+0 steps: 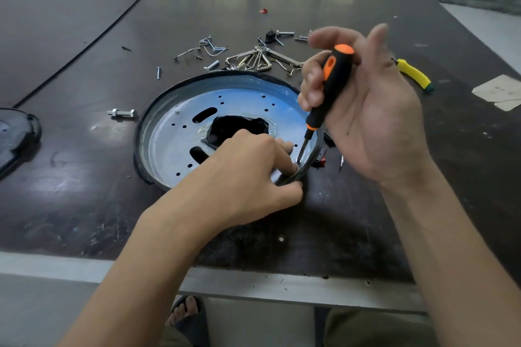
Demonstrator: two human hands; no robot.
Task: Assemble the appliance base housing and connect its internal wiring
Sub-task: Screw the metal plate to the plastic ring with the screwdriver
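Here, right hand (375, 121) clamps the screwdriver (330, 87) on a screw (298, 161); left hand (248, 172) pinches the housing rim (140, 132).

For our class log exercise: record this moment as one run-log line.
step: fastening screw into base plate | right hand: holds screwdriver, tip on screw | left hand: pinches base plate rim

The screwdriver (334, 79) was black with orange accents. The round plate (174, 132) shone bluish silver with a black edge. The table (84, 177) was dark brown. A tool handle (414, 74) was yellow, tipped green; a small scrap (263, 11) was red.
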